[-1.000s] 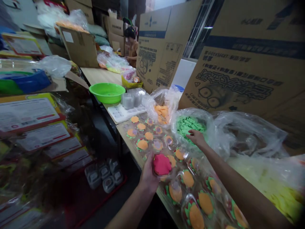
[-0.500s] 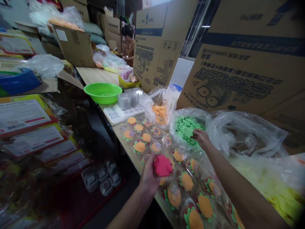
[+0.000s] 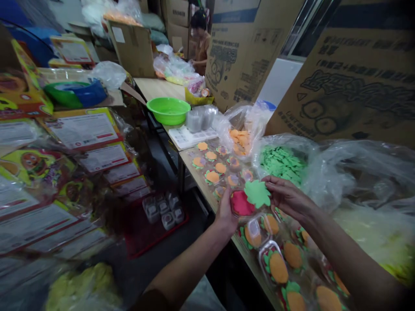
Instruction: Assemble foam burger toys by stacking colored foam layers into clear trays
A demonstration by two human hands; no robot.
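Note:
My left hand [image 3: 226, 212] grips a small clear container holding a pink flower-shaped piece [image 3: 241, 203]. My right hand [image 3: 287, 197] pinches a green leaf-shaped foam piece [image 3: 257, 193] and holds it just over the pink piece's right edge. Behind my right hand an open plastic bag of green foam pieces [image 3: 282, 161] lies on the table. Rows of clear containers with orange and green pieces [image 3: 212, 176] sit on the wooden table [image 3: 194, 169] around both hands.
A bag of orange pieces [image 3: 240, 139] lies behind the rows, with a green bowl [image 3: 167, 110] and white trays [image 3: 188, 136] farther back. Large cardboard boxes [image 3: 353, 90] stand on the right. Packaged goods [image 3: 81, 129] fill the left. Another person [image 3: 201, 41] sits far back.
My right hand left the bag of green pieces and brought one green piece over to the pink piece in my left hand. The camera view shifted left and nearer.

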